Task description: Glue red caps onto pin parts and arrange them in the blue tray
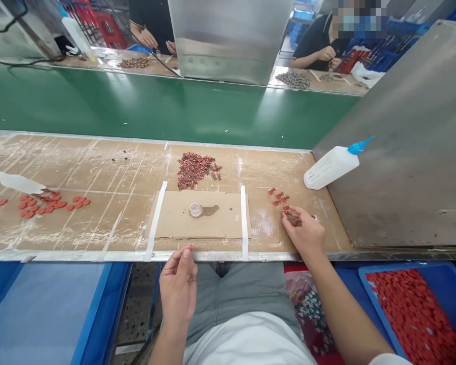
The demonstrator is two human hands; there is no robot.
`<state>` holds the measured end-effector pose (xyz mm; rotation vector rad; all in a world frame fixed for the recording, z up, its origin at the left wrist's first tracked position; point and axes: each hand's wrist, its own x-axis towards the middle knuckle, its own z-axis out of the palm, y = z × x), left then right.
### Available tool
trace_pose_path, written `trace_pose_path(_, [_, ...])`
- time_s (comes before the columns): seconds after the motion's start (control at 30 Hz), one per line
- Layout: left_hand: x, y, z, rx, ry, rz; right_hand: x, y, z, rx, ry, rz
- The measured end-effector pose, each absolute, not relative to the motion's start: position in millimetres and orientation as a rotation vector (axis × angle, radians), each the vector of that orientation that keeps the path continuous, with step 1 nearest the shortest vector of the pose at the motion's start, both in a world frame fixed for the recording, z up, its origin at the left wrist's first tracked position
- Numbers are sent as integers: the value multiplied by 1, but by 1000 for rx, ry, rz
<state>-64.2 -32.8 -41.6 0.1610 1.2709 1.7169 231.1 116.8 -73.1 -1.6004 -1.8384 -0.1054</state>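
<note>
My left hand (179,284) is raised at the table's front edge, thumb and fingers pinched together; a bit of reddish colour shows at the fingertips, too small to name. On the right, my right hand (304,230) rests low over the table with its fingertips at a small red piece, beside a group of small red assembled pieces (279,195). A round clear cap (195,210) sits on a taped cardboard sheet (175,225), next to a wet brown stain. Behind the sheet lies a pile of small red and dark metal parts (193,170).
Red discs (49,205) lie at the left by a white bag (13,181). A white glue bottle (332,167) leans at the metal panel (414,152). Blue tray (365,276) holds red pieces. Two people work beyond the green belt (137,109).
</note>
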Motion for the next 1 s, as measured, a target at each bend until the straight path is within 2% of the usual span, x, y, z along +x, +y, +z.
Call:
trace_pose_path(0.27, [-68, -31, -35, -51, 939, 1667, 231, 115, -72, -1631, -1833, -128])
trace_pose_path(0.47, [-63, -24, -20, -181, 754, 1573, 218, 87, -40, -1587, -1783, -159])
trace_pose_path(0.57, [-53, -18, -14, -146, 684, 1564, 191, 58, -20, -1386, -1883, 59])
trace_pose_path(0.77, [-33, -9, 1, 9, 556, 1543, 119, 19, -5, -713, -2181, 507])
trace_pose_path(1.0, [-31, -14, 7, 133, 630, 1528, 96, 22, -14, -849, -2147, 653])
